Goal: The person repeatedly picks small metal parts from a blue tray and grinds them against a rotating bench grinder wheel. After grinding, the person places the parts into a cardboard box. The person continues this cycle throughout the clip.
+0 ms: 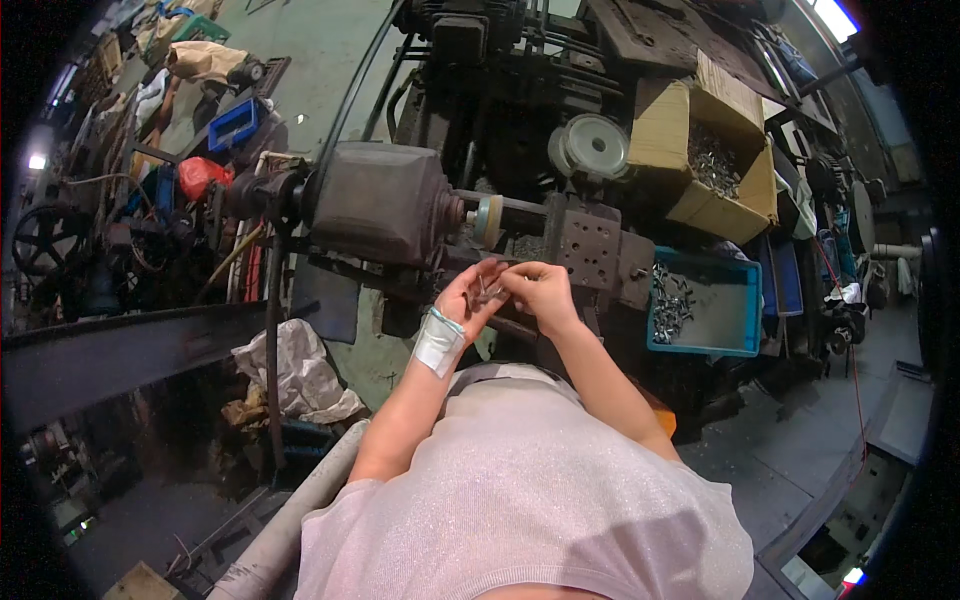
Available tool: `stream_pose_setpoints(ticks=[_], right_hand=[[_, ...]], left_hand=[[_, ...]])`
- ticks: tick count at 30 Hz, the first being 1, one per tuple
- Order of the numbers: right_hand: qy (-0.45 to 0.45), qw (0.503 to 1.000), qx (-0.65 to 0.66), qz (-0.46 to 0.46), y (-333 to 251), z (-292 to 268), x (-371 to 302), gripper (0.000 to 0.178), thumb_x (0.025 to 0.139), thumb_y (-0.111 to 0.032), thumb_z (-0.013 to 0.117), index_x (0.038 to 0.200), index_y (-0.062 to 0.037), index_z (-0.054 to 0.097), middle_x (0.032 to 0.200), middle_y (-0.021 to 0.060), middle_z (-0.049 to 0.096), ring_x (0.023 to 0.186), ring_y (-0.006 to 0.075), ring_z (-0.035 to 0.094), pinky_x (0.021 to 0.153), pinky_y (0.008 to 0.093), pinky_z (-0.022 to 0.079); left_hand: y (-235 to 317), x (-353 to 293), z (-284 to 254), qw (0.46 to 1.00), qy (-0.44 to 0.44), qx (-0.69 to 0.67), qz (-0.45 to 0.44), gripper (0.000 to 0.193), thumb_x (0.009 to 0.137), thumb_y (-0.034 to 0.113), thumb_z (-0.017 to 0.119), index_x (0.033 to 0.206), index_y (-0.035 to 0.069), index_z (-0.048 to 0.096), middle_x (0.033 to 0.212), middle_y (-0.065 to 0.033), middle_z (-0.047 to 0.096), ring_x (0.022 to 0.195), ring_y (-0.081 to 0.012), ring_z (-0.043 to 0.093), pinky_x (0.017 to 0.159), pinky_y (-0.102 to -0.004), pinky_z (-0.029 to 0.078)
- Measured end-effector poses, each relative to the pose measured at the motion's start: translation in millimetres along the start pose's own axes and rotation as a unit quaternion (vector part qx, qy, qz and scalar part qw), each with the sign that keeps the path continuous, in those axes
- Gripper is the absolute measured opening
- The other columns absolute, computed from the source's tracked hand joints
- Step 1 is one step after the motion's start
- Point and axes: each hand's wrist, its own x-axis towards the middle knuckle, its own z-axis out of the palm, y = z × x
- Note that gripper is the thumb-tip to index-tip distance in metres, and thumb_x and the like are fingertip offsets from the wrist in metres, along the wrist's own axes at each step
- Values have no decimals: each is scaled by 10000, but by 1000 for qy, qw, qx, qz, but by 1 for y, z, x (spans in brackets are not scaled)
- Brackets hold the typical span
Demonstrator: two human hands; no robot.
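Your left hand [468,298] curls round some small metal pieces [490,293], and your right hand [540,293] brings its fingertips together against them; whether that right grip actually pinches one is too small to tell. The pieces sit at your palm, just below the ringed spindle [488,221] and beside the drilled block [590,245].

The likeliest slip is a dropped piece: the left grip looks loose, so a nudge from your right fingers could tip one into the dark machine parts underneath. I cannot tell whether the spindle turns; if it does, reaching closer risks your fingertips, and the white wrap [438,346] or teal band [446,320] on your left wrist could snag. Pieces could also get mixed up, since similar-looking metal parts fill both the blue bin [727,315] and the cardboard box [660,125].
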Motion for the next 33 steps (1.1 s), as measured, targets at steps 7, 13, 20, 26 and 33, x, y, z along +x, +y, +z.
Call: stream_pose_setpoints(ticks=[7, 13, 20, 26, 33], right_hand=[[67, 997, -6, -37, 9, -5, 15, 138, 711, -93, 643, 758, 37, 631, 637, 37, 589, 479, 65, 486, 420, 186, 376], [63, 998, 2, -31, 13, -5, 23, 153, 710, -100, 643, 772, 40, 633, 637, 35, 585, 478, 68, 488, 426, 200, 390], [106, 990, -64, -66, 18, 0, 51, 133, 724, -80, 625, 769, 46, 626, 624, 40, 577, 485, 69, 489, 416, 194, 388], [108, 990, -58, -73, 23, 4, 64, 116, 733, -57, 613, 769, 53, 621, 623, 45, 575, 477, 70, 488, 411, 194, 390], [130, 983, -94, -92, 35, 1, 74, 150, 688, -98, 643, 751, 38, 640, 571, 90, 593, 501, 89, 526, 455, 254, 409]], left_hand=[[-3, -13, 14, 951, 59, 298, 62, 209, 782, 121, 612, 953, 6, 573, 677, -34, 594, 433, -30, 407, 378, -183, 301], [-4, 0, 9, 876, 101, 443, 163, 140, 787, 151, 601, 839, 23, 623, 630, 4, 577, 473, -18, 427, 395, -179, 316], [-4, 26, 4, 825, 112, 499, 240, 165, 782, 148, 593, 735, -10, 609, 571, 4, 549, 466, -32, 422, 393, -196, 300], [-1, 23, 19, 896, 163, 388, 144, 166, 773, 142, 588, 695, -5, 587, 551, 1, 528, 437, -46, 402, 384, -205, 282], [-1, 21, 25, 899, 170, 376, 148, 186, 767, 163, 587, 660, 11, 574, 548, -4, 523, 427, -49, 403, 362, -209, 273]])
